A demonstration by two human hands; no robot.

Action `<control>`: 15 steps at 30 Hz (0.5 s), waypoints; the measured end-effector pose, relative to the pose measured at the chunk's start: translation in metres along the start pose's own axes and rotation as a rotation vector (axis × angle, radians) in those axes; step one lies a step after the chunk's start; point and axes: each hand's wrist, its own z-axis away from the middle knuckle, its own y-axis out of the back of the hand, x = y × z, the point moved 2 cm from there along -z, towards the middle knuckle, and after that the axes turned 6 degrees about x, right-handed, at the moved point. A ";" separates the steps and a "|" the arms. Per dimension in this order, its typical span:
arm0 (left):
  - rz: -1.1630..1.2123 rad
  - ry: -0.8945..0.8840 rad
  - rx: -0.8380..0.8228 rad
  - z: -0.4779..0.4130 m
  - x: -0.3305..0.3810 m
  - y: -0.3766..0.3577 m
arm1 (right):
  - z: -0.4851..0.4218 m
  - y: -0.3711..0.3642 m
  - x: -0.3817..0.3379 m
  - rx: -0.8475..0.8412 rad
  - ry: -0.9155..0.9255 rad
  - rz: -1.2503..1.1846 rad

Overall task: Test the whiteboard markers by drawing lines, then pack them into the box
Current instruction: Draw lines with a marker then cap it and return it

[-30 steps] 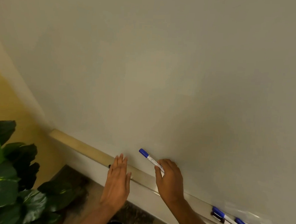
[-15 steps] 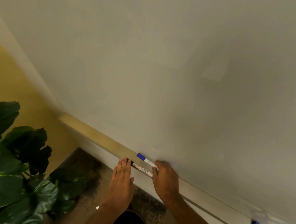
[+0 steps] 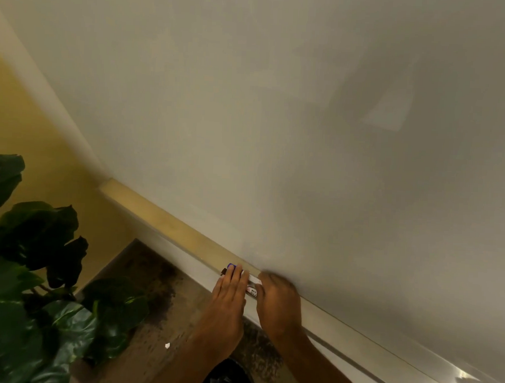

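Markers (image 3: 252, 291) touch left hand (image 3: 229, 295) and right hand (image 3: 279, 305).

ledge (image 3: 167, 225): bare from its left end up to my left hand (image 3: 230, 291); bare again past my right hand (image 3: 279, 302) toward the far right corner.
whiteboard (image 3: 278, 119): flat, straight behind the ledge, bars any way forward.
blue-capped marker (image 3: 231, 266) and second marker (image 3: 252, 291): on the ledge under and between my hands, filling that gap.
plant (image 3: 31, 267): leaves low left, well apart from my arms.
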 end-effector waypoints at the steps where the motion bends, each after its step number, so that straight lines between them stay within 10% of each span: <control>1: -0.027 -0.018 0.037 -0.003 0.000 0.000 | 0.000 -0.002 0.000 0.003 0.002 0.004; 15: -0.185 -0.016 -0.197 -0.013 0.005 -0.013 | 0.006 -0.002 0.007 0.114 0.102 0.040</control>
